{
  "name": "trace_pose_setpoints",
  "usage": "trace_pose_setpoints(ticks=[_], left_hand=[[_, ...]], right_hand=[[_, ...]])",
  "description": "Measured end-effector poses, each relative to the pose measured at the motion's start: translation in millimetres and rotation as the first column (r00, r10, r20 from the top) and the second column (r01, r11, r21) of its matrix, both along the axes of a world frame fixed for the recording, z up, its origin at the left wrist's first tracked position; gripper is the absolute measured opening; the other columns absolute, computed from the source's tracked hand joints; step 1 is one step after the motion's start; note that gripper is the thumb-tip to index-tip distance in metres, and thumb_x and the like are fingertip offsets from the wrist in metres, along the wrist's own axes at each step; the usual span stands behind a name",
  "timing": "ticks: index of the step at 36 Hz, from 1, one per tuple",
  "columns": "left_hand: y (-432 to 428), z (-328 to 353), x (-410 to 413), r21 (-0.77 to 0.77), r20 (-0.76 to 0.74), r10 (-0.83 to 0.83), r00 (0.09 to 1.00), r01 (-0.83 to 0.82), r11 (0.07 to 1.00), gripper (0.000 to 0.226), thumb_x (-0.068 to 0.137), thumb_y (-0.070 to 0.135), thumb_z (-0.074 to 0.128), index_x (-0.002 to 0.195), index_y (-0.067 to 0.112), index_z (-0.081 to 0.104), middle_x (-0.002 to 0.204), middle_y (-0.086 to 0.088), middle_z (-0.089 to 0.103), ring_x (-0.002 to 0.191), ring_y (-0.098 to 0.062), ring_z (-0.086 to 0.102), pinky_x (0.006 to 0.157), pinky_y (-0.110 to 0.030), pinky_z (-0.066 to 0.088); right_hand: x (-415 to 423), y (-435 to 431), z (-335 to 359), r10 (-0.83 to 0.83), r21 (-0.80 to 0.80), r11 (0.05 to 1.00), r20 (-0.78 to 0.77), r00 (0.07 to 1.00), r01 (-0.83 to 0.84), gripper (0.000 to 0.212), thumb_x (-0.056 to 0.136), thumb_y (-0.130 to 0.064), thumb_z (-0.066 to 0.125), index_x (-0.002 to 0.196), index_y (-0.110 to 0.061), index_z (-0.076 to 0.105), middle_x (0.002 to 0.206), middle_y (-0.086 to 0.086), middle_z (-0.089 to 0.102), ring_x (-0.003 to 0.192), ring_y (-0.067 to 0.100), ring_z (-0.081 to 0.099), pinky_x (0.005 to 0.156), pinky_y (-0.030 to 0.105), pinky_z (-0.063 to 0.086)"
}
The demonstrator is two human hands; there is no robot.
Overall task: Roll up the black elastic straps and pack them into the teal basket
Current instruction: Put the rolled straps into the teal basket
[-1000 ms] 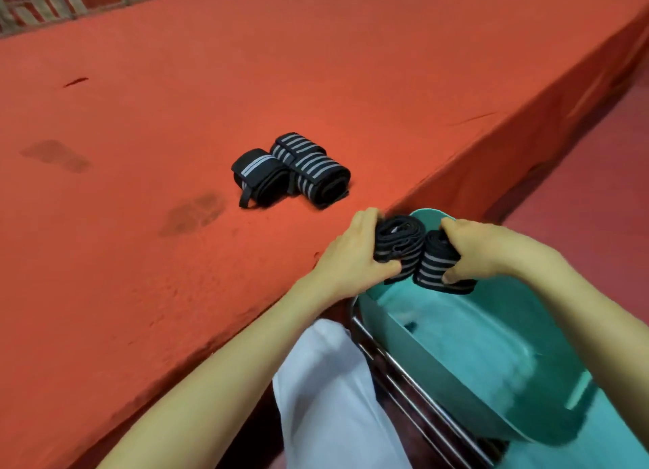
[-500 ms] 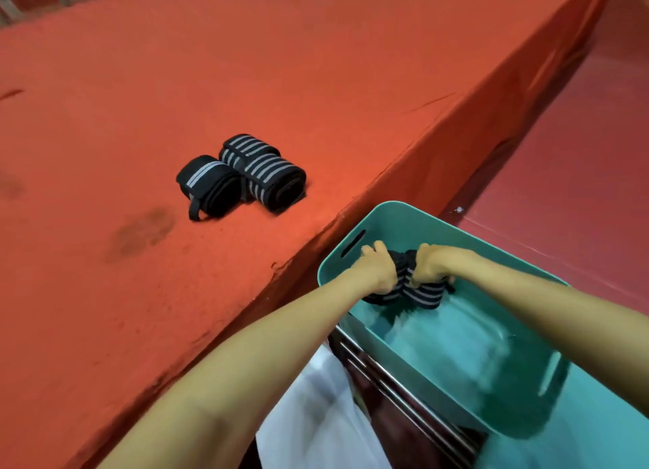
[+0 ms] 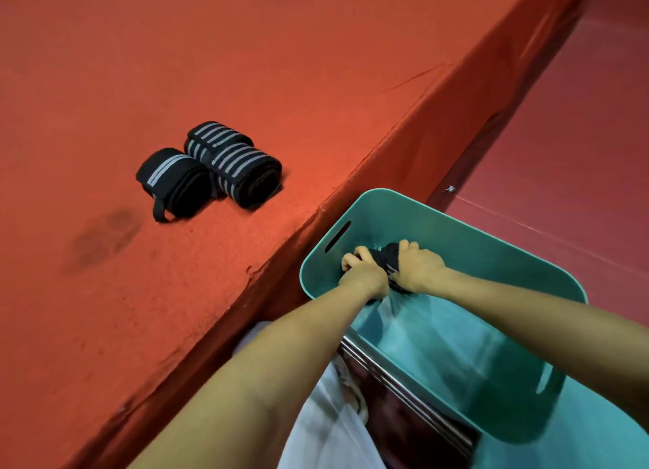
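Note:
Both hands are down inside the teal basket (image 3: 467,235) at its far left corner. My left hand (image 3: 363,275) and my right hand (image 3: 418,266) each grip a rolled black strap (image 3: 388,257) with grey stripes; the two rolls are pressed together and mostly hidden by my fingers. Three more rolled black straps lie on the raised red surface: one with a single grey stripe (image 3: 174,182) at the left, and two with several grey stripes (image 3: 247,175) (image 3: 214,136) touching it.
The red padded platform (image 3: 246,64) ends in a diagonal edge just left of the basket. The basket rests on a metal rack (image 3: 404,387). White cloth (image 3: 326,430) lies below my arms. Dark red floor (image 3: 562,152) runs to the right.
Both hands carried the two rolls from above the basket's rim down into its far left corner. The three rolls on the platform did not move.

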State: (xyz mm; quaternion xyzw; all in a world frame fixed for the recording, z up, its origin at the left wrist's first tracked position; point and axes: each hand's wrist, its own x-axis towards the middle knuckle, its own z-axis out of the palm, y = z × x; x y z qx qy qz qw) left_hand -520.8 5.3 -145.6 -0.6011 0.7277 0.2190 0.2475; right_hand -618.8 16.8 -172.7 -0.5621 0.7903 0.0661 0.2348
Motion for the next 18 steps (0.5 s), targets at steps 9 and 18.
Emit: trace_pose_setpoints(ticks=[9,18], left_hand=[[-7,-12,14,-0.179,0.154,-0.322,0.934,0.347,0.921,0.062,0.096,0.022,0.050,0.139,-0.005,0.014,0.132,-0.013,0.051,0.117,-0.028,0.056,0.078,-0.030,0.043],[-18,-6,22,-0.122,0.052,-0.177,0.983,0.182,0.976,0.069,0.086,0.041,0.064,0.133,0.007,0.027,0.123,-0.007,0.057,0.113,-0.027,0.058,0.074,-0.032,0.039]], right_hand=[[-4,7,-9,0.064,-0.058,0.996,0.005,0.998,-0.064,0.063,0.087,-0.037,0.065,0.130,-0.003,0.033,0.132,0.016,0.043,0.115,0.035,0.054,0.086,0.038,0.044],[0,10,-6,0.173,-0.093,0.977,-0.168,0.970,-0.191,0.064,0.089,-0.035,0.061,0.135,-0.004,0.029,0.132,0.010,0.039,0.122,0.026,0.041,0.087,0.034,0.044]])
